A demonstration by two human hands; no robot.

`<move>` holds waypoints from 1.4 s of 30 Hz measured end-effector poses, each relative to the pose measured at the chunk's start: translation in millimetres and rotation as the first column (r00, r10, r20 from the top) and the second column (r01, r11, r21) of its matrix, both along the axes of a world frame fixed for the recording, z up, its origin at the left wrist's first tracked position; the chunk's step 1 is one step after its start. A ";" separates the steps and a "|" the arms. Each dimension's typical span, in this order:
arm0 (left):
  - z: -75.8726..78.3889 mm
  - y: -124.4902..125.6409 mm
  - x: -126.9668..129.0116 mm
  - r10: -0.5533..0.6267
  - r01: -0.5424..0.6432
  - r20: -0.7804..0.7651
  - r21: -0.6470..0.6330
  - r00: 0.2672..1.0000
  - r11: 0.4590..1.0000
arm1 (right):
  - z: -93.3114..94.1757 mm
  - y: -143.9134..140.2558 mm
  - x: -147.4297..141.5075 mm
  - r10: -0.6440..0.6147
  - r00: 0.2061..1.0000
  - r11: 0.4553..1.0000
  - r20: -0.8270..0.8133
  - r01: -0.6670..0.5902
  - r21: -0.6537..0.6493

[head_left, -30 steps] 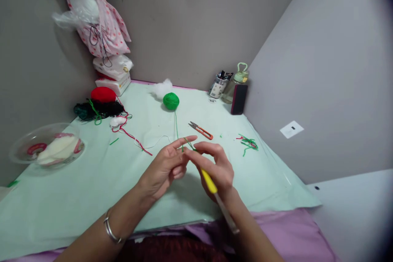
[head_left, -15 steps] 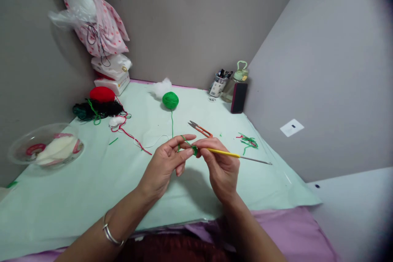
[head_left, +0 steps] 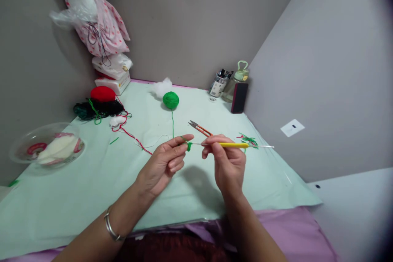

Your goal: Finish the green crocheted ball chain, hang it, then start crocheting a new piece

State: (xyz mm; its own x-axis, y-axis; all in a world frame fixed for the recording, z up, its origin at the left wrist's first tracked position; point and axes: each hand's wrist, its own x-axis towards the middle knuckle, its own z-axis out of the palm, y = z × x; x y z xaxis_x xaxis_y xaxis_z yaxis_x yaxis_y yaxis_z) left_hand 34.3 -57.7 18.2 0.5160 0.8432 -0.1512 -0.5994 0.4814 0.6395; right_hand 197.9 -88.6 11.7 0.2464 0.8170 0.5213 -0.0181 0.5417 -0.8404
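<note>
Pinched between the thumb and fingers of my left hand (head_left: 164, 163) is a small green crochet piece (head_left: 189, 146), with green yarn running over the index finger. My right hand (head_left: 229, 163) grips a crochet hook (head_left: 235, 145) by its yellow handle, pen-like. The hook's thin metal shaft reaches left to the green piece; its tip is hidden there. A second metal end points out to the right. From the left hand the yarn leads back to a green yarn ball (head_left: 171, 100). Orange thread snips (head_left: 200, 128) lie just behind my right hand.
At the left are a clear plastic bowl (head_left: 46, 147), a red yarn ball (head_left: 102, 94) and dark yarn (head_left: 101, 109). White stuffing (head_left: 162, 87) sits at the back. A phone (head_left: 239, 98), bottle (head_left: 230, 90) and pen can (head_left: 218, 84) stand back right, yarn scraps (head_left: 249, 139) nearer.
My right hand has moved right, away from my left, and the hook has levelled out. Its metal shaft now shows between the hands. My left hand has shifted slightly left.
</note>
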 end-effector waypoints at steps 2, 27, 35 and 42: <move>-0.9 -1.2 1.3 0.007 -0.007 -0.015 0.031 1.000 0.999 | -0.5 1.4 0.1 0.075 0.990 0.995 -0.121 -0.081 -0.051; -3.4 -7.9 6.9 0.131 -0.081 -0.155 0.297 0.979 0.951 | -3.2 5.6 -1.3 0.264 0.932 0.941 -0.247 -0.305 -0.146; -6.0 -9.0 8.2 0.189 -0.121 -0.185 0.330 0.964 0.936 | -2.6 3.0 -3.1 0.238 0.970 0.958 -0.046 -0.242 -0.154; -3.6 -10.3 6.4 0.111 -0.065 -0.150 0.281 0.982 0.957 | -1.2 5.2 -4.1 0.365 0.906 0.891 -0.214 -0.406 -0.203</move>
State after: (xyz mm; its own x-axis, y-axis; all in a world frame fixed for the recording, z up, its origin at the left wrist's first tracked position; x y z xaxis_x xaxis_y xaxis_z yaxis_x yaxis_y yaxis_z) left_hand 40.7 -68.0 14.7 0.4256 0.9048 0.0166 -0.5083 0.2239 0.8316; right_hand 193.8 -83.4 10.6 -0.0480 0.9588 0.2800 -0.3344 0.2487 -0.9090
